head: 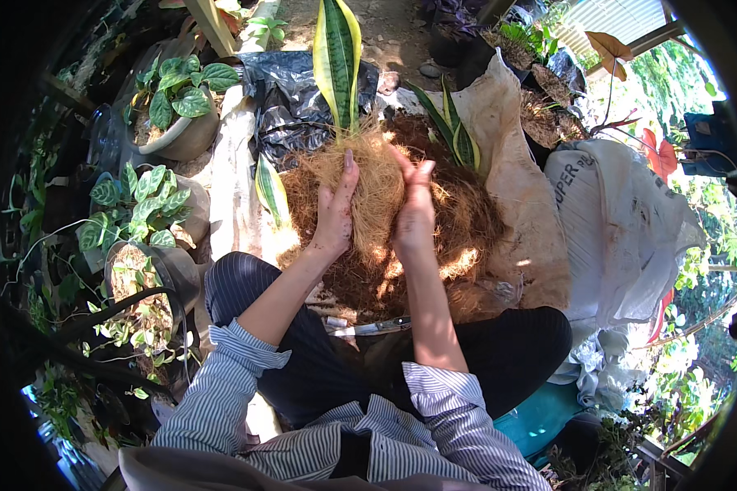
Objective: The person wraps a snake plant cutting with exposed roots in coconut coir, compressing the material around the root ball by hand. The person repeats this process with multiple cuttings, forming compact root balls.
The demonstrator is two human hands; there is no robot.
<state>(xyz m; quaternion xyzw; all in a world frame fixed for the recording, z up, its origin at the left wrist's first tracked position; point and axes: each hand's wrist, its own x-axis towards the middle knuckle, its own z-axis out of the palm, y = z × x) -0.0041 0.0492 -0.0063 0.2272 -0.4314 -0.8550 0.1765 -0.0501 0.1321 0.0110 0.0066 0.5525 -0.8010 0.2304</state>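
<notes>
Between my two hands is a ball of tan coir fibre (pixel 376 199), gathered around the base of a tall yellow-edged snake plant leaf (pixel 338 58) that stands upright. My left hand (pixel 336 212) grips the ball's left side, thumb and fingers pressed into the strands. Cupped along its right side is my right hand (pixel 415 212), slightly blurred. Loose brown coir (pixel 467 215) lies heaped beneath and to the right. A smaller snake plant leaf (pixel 272 190) rises left of the ball. Another snake plant (pixel 457 135) leans at the heap's far right. The leaf's roots are hidden.
A spread, soil-stained sack (pixel 528 227) lies under the heap, with black plastic (pixel 282 92) at its far left. Near my lap rests a bladed hand tool (pixel 371 327). Potted plants (pixel 181 132) line the left; a filled white sack (pixel 614 227) stands right.
</notes>
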